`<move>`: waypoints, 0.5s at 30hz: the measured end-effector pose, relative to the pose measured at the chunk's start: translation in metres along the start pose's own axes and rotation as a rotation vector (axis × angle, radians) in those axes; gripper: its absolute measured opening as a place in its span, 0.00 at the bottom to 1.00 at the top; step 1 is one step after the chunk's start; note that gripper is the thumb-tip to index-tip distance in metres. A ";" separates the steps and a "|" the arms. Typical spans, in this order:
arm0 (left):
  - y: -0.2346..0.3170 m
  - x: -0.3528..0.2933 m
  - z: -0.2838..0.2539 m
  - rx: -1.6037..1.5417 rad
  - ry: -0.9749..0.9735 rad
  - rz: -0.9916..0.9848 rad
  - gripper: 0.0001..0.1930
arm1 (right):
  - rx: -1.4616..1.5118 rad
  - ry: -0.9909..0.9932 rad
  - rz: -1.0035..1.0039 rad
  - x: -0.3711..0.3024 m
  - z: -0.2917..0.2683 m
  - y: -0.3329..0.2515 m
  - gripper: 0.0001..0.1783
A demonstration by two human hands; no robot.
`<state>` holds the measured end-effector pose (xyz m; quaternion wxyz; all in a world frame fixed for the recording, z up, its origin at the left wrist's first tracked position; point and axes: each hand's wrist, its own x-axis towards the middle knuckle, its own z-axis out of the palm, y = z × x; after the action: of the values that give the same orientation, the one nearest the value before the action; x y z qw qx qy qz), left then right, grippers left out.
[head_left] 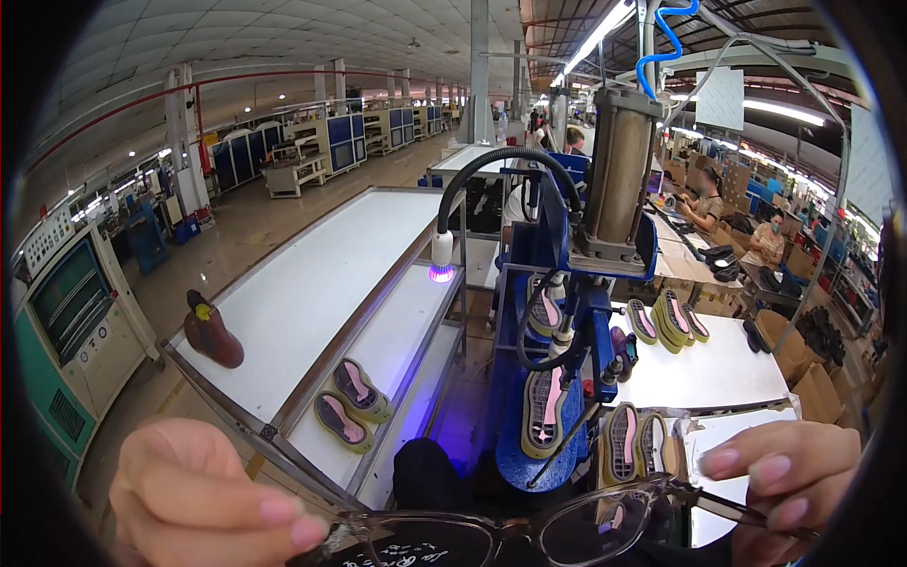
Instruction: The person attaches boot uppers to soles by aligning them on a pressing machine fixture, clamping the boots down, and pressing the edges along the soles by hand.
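Glasses [515, 529] lie nearest us, held up between our hands at the lower edge. We judge the handling partway along: the right arm is swung out, but the glasses are not worn, and how much remains we cannot tell. Our left hand's [213, 501] grip is pinched together at the left hinge; our right hand's [798, 468] grip closes around the right arm. Beyond, untouched by us, one sole [543, 411] sits on the blue press [599, 331], with more soles [672, 321] on the bench [746, 369] farther right.
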<state>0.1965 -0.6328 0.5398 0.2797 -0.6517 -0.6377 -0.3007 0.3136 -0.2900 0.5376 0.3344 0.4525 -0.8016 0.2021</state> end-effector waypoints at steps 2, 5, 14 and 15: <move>-0.004 -0.010 0.010 -0.066 0.080 0.214 0.17 | 0.103 -0.008 0.137 0.003 0.006 -0.004 0.14; -0.021 -0.024 0.017 0.034 0.025 0.164 0.18 | 0.079 0.223 0.207 -0.003 0.038 0.004 0.15; -0.088 -0.058 0.063 0.308 0.526 0.355 0.34 | 0.304 0.032 0.665 0.016 0.056 0.058 0.11; -0.085 -0.051 0.065 0.448 0.691 0.551 0.34 | 0.337 0.003 0.654 0.015 0.060 0.062 0.11</move>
<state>0.1136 -0.6161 0.4570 0.6773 -0.5818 -0.3607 -0.2696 0.2337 -0.3046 0.5056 0.1740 0.2208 -0.8587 0.4284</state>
